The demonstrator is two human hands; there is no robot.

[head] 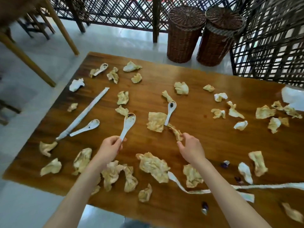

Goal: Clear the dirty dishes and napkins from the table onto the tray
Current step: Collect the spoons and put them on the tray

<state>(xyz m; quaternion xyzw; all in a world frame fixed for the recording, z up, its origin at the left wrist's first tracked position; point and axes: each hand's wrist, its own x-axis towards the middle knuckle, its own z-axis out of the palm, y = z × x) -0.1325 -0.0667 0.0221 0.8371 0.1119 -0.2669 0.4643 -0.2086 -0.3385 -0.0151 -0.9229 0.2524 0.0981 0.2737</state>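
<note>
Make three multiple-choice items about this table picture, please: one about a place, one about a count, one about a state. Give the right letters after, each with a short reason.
1. Where do the two wicker baskets stand?
A. On the floor beyond the table's far edge
B. On the table
C. Under the table

2. How many white spoons are in view?
A. Two
B. Four
C. Six

3. What is the left hand doing?
A. Resting flat on the table
B. Holding a spoon by its handle
C. Squeezing a napkin

Answers:
1. A: both baskets stand on the pale floor past the table.
2. B: one held spoon, one at the far left corner, one at the left by the long wrapper, one in the middle.
3. B: its fingers pinch the handle, the dirty bowl pointing away.
</note>
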